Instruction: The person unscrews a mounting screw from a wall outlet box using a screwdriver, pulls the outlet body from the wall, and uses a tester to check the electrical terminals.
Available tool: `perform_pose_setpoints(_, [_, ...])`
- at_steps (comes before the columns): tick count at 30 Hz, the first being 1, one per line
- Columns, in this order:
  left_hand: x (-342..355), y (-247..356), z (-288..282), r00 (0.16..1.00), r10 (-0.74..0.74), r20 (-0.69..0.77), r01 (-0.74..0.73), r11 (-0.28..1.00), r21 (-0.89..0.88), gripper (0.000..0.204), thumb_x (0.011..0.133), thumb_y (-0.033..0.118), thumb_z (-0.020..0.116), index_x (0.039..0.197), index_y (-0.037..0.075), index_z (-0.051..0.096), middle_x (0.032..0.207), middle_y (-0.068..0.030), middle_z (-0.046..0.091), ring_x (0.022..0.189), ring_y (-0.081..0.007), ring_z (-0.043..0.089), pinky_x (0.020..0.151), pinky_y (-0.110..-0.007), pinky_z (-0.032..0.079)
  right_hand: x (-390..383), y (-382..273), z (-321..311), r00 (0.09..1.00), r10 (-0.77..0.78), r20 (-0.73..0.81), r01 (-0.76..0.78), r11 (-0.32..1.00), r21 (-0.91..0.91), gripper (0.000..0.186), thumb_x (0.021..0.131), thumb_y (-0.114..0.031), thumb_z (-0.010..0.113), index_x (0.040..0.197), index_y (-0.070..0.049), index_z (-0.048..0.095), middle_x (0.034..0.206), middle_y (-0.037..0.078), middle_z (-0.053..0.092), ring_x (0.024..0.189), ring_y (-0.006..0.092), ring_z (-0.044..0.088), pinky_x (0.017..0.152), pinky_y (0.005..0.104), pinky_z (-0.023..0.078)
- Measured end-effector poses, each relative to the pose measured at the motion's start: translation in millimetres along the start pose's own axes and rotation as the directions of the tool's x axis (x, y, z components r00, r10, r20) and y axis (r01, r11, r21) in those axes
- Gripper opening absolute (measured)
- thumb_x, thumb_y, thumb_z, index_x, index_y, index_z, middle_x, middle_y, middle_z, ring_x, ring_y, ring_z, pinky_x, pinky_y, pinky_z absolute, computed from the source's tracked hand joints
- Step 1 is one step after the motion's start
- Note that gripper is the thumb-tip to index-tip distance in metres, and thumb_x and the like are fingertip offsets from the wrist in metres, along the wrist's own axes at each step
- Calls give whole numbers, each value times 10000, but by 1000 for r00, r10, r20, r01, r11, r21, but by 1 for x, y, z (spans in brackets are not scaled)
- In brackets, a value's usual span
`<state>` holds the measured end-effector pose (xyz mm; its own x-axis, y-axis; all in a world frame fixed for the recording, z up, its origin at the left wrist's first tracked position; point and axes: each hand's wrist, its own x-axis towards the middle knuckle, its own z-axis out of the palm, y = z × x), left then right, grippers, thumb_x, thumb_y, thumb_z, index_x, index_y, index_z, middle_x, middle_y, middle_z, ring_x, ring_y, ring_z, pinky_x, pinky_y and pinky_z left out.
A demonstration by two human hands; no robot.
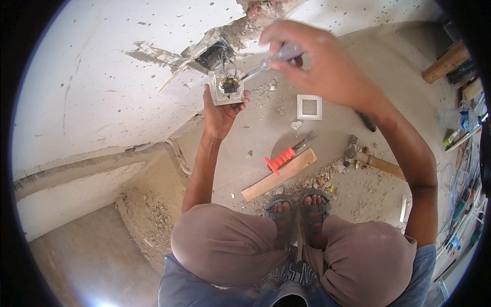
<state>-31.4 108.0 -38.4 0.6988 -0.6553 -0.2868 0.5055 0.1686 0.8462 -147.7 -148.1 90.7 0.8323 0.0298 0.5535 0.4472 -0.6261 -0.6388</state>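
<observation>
My left hand (221, 116) grips a white wall socket (219, 95) from below, its back with dark terminals turned toward me. Grey wires (229, 62) run from the terminals up into a rough hole (208, 56) in the white wall. In my right hand (327, 66), closed around its clear handle, is a screwdriver (263, 65). Its shaft slants down to the left, and the tip is at or close to the right side of the terminals; I cannot tell if it touches. The right hand is slightly blurred.
On the dusty floor lie a white square frame (318, 108), a chisel with an orange grip (280, 161), a wooden strip (279, 176) and a hammer (381, 163) among rubble. Tools and a plastic bottle (452, 118) line the right side. A low ledge (76, 187) runs at left.
</observation>
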Motion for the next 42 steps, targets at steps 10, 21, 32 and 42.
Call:
perform_pose_setpoints(10, [-1,5,6,999,-22,-26,22,1000,11,756,1023,619,114,1333,43,493,1010,-191,682,827,-232,645,718,-332,485,5,78,69,918,339,204,-365,925,106,191,887,-250,679,949,-69,680,821,65,648,699,143,533,631,337,447])
perform_pose_setpoints(21, [-7,9,4,998,-17,-53,22,995,93,717,1021,612,127,1325,76,496,1041,-174,664,864,-240,630,750,-343,469,21,80,130,929,366,56,-370,921,122,268,847,-262,743,964,-21,724,792,130,687,694,227,643,680,354,501])
perform_pose_setpoints(32, [-7,23,4,995,-71,-74,82,982,172,767,1023,622,109,1312,35,509,966,-172,684,804,-222,639,718,-325,485,17,71,118,948,319,14,-312,934,-174,139,865,-200,645,958,-107,689,816,143,687,793,347,671,701,482,509])
perform_pose_setpoints(42, [-9,24,5,996,-48,-72,59,985,161,730,1029,606,127,1338,51,486,997,-179,672,812,-229,636,703,-324,479,-2,-5,-25,936,237,-260,-303,918,-255,164,1022,-243,509,1073,-87,517,783,109,634,683,195,618,635,362,499])
